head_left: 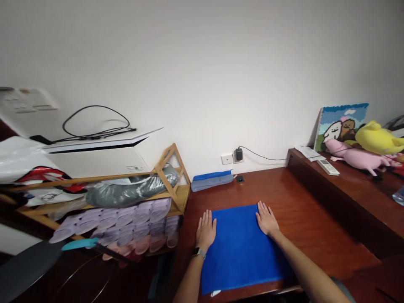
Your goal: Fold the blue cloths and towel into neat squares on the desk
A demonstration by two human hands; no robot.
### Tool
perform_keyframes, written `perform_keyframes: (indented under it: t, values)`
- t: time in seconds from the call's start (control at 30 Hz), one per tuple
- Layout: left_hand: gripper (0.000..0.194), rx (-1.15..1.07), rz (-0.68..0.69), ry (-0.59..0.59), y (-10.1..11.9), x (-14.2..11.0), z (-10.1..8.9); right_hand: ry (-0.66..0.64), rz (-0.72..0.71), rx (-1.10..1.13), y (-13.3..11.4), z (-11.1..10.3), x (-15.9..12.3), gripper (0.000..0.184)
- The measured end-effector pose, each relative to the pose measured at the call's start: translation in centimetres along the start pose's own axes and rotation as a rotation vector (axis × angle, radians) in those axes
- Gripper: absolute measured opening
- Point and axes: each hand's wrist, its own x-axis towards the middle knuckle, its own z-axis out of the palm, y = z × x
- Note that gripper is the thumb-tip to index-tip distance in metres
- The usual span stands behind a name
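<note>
A blue cloth [239,248] lies spread out flat on the reddish-brown wooden desk [303,223]. A small white tag [215,293] sticks out at its near left corner. Along the cloth's left edge rests my left hand [206,230], palm down with the fingers stretched out; a watch is on that wrist. My right hand [267,219] lies flat at the far right corner of the cloth, fingers extended and partly on the desk. Neither hand grips anything. Folded blue and grey-blue cloths [212,181] lie at the back left of the desk, against the wall.
At the left, a wooden rack [179,198] holds several rows of slippers [132,219] and a white box [104,162] with a black cable on top. A black plug [239,154] sits in the wall. Plush toys [356,158] and a remote [328,167] lie on the raised ledge at right.
</note>
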Motion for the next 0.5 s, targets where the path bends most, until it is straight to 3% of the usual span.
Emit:
perform_keyframes:
  t: [0.17, 0.37, 0.43, 0.5]
  values:
    - [0.062, -0.003, -0.02, 0.02, 0.2, 0.0, 0.1, -0.003, 0.027, -0.021, -0.2, 0.0, -0.1, 0.068]
    - [0.06, 0.016, 0.057, 0.124, 1.2, -0.4, -1.7, 0.08, 0.006, -0.041, -0.3, -0.4, -3.3, 0.068]
    - [0.059, 0.02, 0.168, 0.171, 2.9, -0.7, -2.3, 0.067, -0.026, -0.031, -0.2, -0.7, -3.8, 0.068]
    - [0.057, -0.003, 0.267, 0.174, 6.0, -1.1, -2.7, 0.02, -0.032, -0.022, -0.1, -1.2, -3.6, 0.068]
